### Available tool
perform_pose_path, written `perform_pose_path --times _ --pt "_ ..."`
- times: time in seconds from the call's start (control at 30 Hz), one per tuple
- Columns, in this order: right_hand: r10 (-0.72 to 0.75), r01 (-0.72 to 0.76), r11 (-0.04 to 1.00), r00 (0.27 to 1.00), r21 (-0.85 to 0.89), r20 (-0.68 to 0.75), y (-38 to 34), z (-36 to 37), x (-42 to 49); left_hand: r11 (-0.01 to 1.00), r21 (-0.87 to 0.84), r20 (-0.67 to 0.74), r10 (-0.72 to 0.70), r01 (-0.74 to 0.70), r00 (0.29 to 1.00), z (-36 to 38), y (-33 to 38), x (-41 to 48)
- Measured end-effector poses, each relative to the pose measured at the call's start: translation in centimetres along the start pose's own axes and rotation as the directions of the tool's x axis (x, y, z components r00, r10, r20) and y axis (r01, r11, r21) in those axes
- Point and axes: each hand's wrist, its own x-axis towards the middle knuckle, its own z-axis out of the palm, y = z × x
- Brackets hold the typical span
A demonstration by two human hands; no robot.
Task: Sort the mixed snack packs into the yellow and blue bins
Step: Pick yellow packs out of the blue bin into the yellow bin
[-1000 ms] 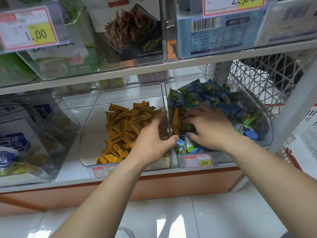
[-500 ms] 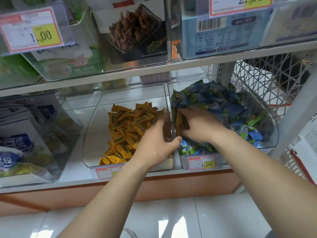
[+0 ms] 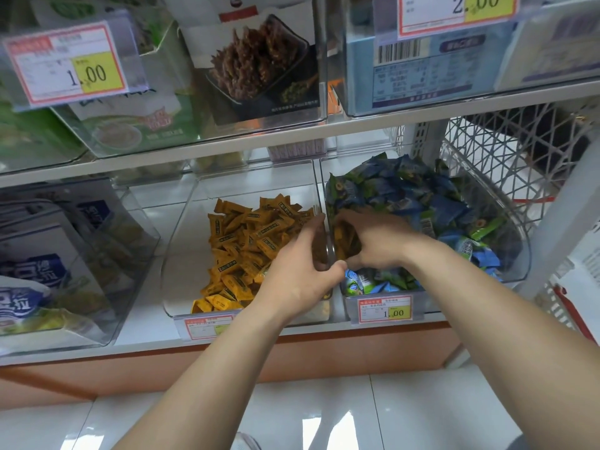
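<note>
My right hand (image 3: 383,241) lay flat on the blue packs (image 3: 422,203) a second ago. It has since slid to the left wall of the blue bin (image 3: 513,261), and its thumb and fingers are now curled round the stray yellow packs (image 3: 345,237) standing there. I count that as a grasp, though I cannot tell how many packs are in it. The strays are inside the blue bin, hard against that left wall and not yet lifted over it.

My left hand (image 3: 298,274) has hardly moved. It sits just left of the blue bin's wall, inside the yellow bin (image 3: 185,254). Its fingers are fairly straight along the clear plastic and its thumb reaches across toward my right hand. I see no pack held in it.

The rest of the yellow packs (image 3: 246,241) are heaped in their own bin, immediately left of the blue bin.

For the task, this means the wrong-coloured packs are gathered and only the short hop over the wall remains. Some green-ended wrappers show among the blue ones toward the blue bin's front and right. Whether those belong there I cannot judge.
</note>
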Motion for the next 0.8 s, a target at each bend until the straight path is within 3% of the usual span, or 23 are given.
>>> perform_pose_path --times 0.27,0.43,0.53,0.63,0.73,0.8 --pt "-0.1 0.104 0.994 0.991 0.032 -0.091 -0.1 -0.5 -0.7 1.0 -0.024 -0.007 -0.011 0.011 1.0 -0.1 0.0 0.1" --pt "0.051 0.037 0.89 0.982 0.454 -0.18 0.8 -2.4 -1.4 0.998 -0.067 -0.003 -0.015 0.015 1.0 -0.8 -0.1 0.5" --pt "0.157 0.045 0.809 0.944 0.587 -0.29 1.1 -3.5 -2.0 1.0 -0.005 -0.153 0.005 -0.006 0.988 -1.1 0.4 0.6" --pt "0.261 0.124 0.566 0.911 0.815 -0.32 0.3 -4.0 -2.9 0.996 0.049 -0.293 0.082 -0.071 0.953 -1.0 1.9 0.8" --pt "0.225 0.167 0.214 0.95 0.963 -0.215 -1.1 -3.6 -4.1 0.971 -0.144 -0.271 0.145 -0.189 0.952 -0.7 3.7 0.7" --pt "0.177 0.159 0.139 0.967 0.977 -0.183 -1.8 -3.3 -4.7 0.952 -0.192 -0.309 0.171 -0.237 0.936 -0.6 4.3 0.6"
